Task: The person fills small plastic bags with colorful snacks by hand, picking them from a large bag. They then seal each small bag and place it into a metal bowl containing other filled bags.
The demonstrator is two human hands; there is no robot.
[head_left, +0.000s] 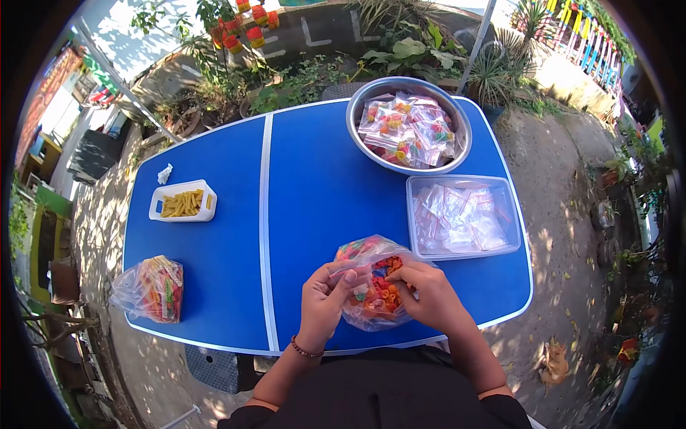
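Note:
A large clear plastic bag (368, 319) full of small colourful pieces, mostly orange and red, sits open at the table's near edge. Over its left side, my left hand (325, 297) is closed on a small clear zip bag (362, 276), which has a few coloured pieces showing in or behind it. My right hand (429, 297) is at the right side of the large bag's mouth, fingers bent together above the pieces. Whatever lies between those fingertips is hidden.
On the blue table (329, 186), a metal bowl (350, 125) holds filled small bags. Beside it, a clear plastic container (464, 254) holds flat zip bags. Leftward are a white basket (207, 207) of yellowish pieces, crumpled tissue (165, 174) and another filled bag (157, 289). A cat (554, 363) lies on the ground.

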